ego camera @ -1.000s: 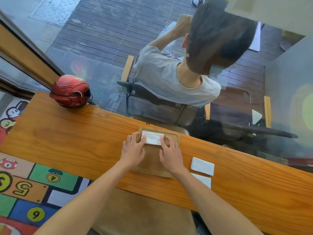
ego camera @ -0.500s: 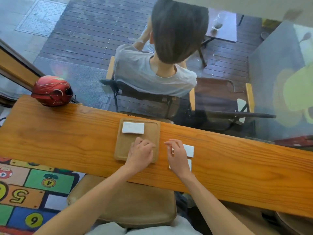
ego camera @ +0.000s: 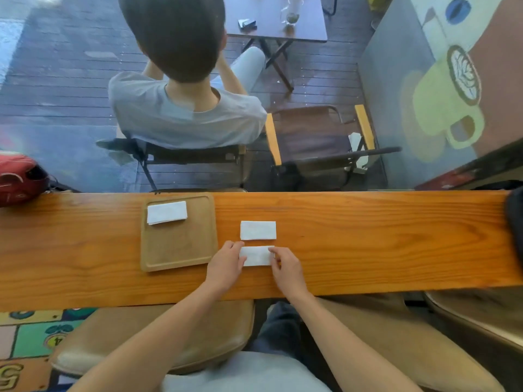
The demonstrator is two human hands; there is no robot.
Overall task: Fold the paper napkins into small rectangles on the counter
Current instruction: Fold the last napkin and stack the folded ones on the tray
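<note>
Head view, looking down on a long wooden counter (ego camera: 368,250) that runs left to right against a window.

Three folded white napkins in view. The near napkin (ego camera: 257,256) lies flat on the bare counter, a small rectangle with its long side running left-right. The left hand (ego camera: 225,267) rests on the counter at its left end, fingers curled loosely, fingertips touching the napkin's left edge and upper left corner. The right hand (ego camera: 287,268) sits at its right end, fingers bent, thumb and forefinger over the right edge. Whether either hand actually pinches the paper or only presses on it cannot be told — the fingertips cover the edges.

The far napkin (ego camera: 258,230) lies just beyond the near one, parallel to it, with a narrow strip of bare wood between them. No hand touches it.

The tray napkin (ego camera: 167,212) lies in the far left corner of a square wooden tray (ego camera: 181,250), slightly skewed; a lower layer shows along its near edge. The tray sits on the counter just left of the left hand, close to it but apart.

Other items: a red helmet (ego camera: 19,176) at the counter's far left end, partly cut off by the frame. A tan stool cushion (ego camera: 158,338) below the counter. Through the glass — a seated person (ego camera: 184,108) seen from behind, in a grey shirt, on a folding chair.
</note>
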